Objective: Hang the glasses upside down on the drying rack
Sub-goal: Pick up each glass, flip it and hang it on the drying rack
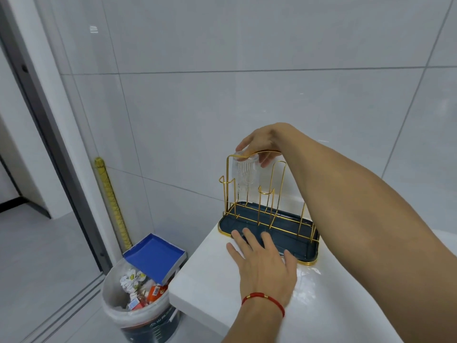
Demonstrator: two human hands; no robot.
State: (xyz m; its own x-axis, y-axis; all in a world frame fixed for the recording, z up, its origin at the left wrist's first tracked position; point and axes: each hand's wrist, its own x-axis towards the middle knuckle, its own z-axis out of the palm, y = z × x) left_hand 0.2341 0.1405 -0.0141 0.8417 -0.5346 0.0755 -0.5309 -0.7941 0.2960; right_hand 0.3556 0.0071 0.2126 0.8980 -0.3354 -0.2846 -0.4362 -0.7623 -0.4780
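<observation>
A drying rack of gold wire [278, 184] stands in a dark blue tray [306, 254] on the white counter [212, 276]. A clear ribbed glass [244, 177] hangs upside down at the rack's back left, its base up. My right hand [262, 142] grips the glass by that base from above. My left hand [262, 266] lies flat with fingers spread on the counter, fingertips on the tray's front left rim.
A bin [138, 308] full of rubbish with a blue box lid [154, 256] on top stands on the floor left of the counter. A yellow folded rule [112, 199] leans in the corner. Grey tiled wall behind, glass door frame at left.
</observation>
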